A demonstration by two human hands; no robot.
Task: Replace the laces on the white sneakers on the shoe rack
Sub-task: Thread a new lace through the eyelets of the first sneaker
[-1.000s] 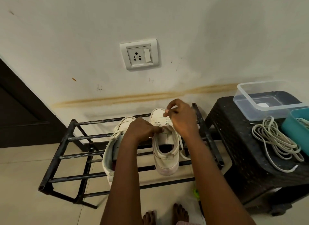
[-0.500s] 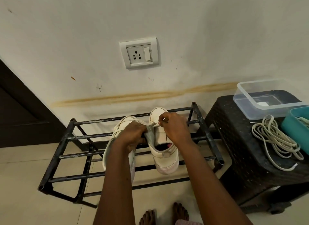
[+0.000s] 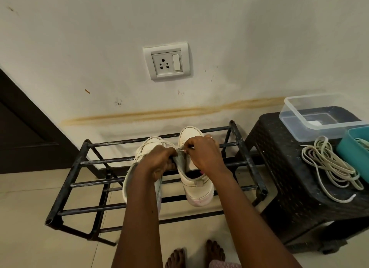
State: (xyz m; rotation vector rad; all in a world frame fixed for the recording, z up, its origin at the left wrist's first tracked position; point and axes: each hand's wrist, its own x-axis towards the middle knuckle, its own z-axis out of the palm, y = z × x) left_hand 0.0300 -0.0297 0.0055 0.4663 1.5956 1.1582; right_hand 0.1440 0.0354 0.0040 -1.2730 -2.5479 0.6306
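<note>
Now: right sneaker [image 3: 197,188] sits on the rack [image 3: 79,164] top, beside the left sneaker [image 3: 147,146].
Left hand [image 3: 159,162]: grips the right sneaker's flap [image 3: 180,160], pulled up.
Right hand [image 3: 203,154]: pinches what looks like a lace tip [image 3: 182,149] at the flap edge.
Risk: the tip may miss the eyelet if the flap sags, and the sneaker could tip between the bars.
Change: the right hand has dropped from over the toe to meet the left.

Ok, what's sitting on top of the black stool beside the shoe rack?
A clear plastic tub, a teal bin and a loose bundle of pale laces. The bin runs off frame, so most of its inside is unseen.
</note>
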